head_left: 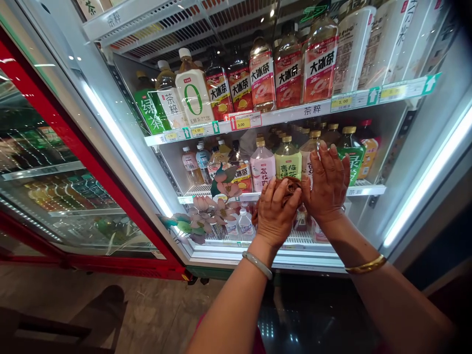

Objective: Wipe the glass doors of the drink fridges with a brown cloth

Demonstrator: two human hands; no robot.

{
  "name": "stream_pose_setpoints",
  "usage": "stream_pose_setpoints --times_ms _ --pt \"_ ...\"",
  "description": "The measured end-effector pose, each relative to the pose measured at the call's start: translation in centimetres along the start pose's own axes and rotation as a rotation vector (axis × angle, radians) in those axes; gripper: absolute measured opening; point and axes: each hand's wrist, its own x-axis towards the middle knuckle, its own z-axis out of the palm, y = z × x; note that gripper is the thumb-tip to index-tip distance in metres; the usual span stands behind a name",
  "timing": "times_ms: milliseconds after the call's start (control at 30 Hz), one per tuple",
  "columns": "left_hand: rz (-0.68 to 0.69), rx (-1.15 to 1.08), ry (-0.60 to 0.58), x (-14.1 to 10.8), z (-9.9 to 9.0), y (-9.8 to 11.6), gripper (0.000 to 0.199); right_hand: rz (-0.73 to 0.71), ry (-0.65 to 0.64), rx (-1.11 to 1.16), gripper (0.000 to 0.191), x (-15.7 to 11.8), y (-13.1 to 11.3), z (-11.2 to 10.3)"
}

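My left hand (276, 211) is closed around a bunched brown cloth (291, 191) in front of the lit drinks fridge. Beside it on the right, my right hand (327, 184) lies open, fingers stretched upward, seemingly flat against the fridge's glass. Its thumb is close to the cloth; whether they touch is unclear. Behind the hands, the middle shelf holds a pink-labelled bottle (262, 164), a yellow-green bottle (288, 160) and a green bottle (350, 150). The cloth and fingers partly hide the bottles behind. A bangle circles each wrist.
Iced-tea bottles (289, 71) line the upper shelf (283, 114), which carries price tags. A pink flower design (214, 209) appears before the lower shelves; decal or reflection, I cannot tell. At left stands a red-framed fridge (121, 196) on the grey floor (165, 307).
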Motion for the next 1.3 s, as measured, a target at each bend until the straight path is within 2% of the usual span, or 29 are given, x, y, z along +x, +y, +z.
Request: stream_pose_setpoints --times_ms 67,200,267,333,433,533,633,700,767,900,967,1033,1133,1233,1300 --pt "-0.057 0.032 0.025 1.3 -1.0 -1.7 0.056 -0.012 0.005 -0.012 0.074 0.1 0.0 -0.1" --pt "-0.533 0.179 0.214 3.3 -3.2 -5.6 0.066 -0.009 -0.003 -0.031 0.074 0.1 -0.2 -0.2" --pt "-0.720 0.207 0.284 3.0 -3.5 -6.6 0.068 -0.001 -0.010 -0.036 0.074 0.2 -0.2 -0.2" --pt "-0.789 0.222 0.287 1.8 -3.1 -6.5 0.068 0.006 -0.019 -0.036 0.074 0.2 -0.3 -0.2" --pt "-0.725 0.237 0.214 -0.7 -1.7 -4.6 0.063 0.011 -0.027 -0.027 0.075 0.2 -0.3 -0.3" --pt "-0.491 0.183 0.138 -2.3 -0.6 -2.2 0.061 0.012 -0.024 -0.011 0.075 0.2 -0.3 -0.3" --pt "-0.199 0.090 0.044 -2.0 -0.4 -1.3 0.061 0.016 -0.020 0.013 0.074 0.1 -0.3 -0.2" --pt "-0.099 0.057 -0.004 -0.9 -0.9 -1.9 0.061 0.022 -0.024 0.011 0.074 0.0 -0.2 -0.1" --pt "-0.159 0.075 0.017 0.6 -1.6 -3.2 0.061 0.028 -0.028 -0.004 0.075 0.0 0.0 0.0" --pt "-0.610 0.169 0.231 2.4 -2.7 -5.6 0.065 0.025 -0.017 -0.011 0.075 -0.1 0.0 0.1" --pt "-0.756 0.185 0.281 2.1 -2.7 -5.7 0.068 0.018 -0.023 -0.011 0.075 0.0 -0.1 0.0" --pt "-0.747 0.189 0.252 1.3 -2.3 -5.0 0.068 0.027 -0.043 -0.009 0.076 0.0 -0.2 -0.1" --pt "-0.546 0.163 0.179 0.8 -1.7 -3.3 0.062 0.042 -0.059 0.003 0.075 0.0 -0.3 -0.2" --pt "-0.383 0.084 0.121 2.2 -1.7 -2.3 0.060 0.030 -0.045 0.003 0.074 0.1 -0.3 -0.2" --pt "-0.378 0.027 0.100 4.0 -1.9 -2.3 0.061 0.016 -0.032 -0.002 0.073 0.1 -0.3 -0.2"
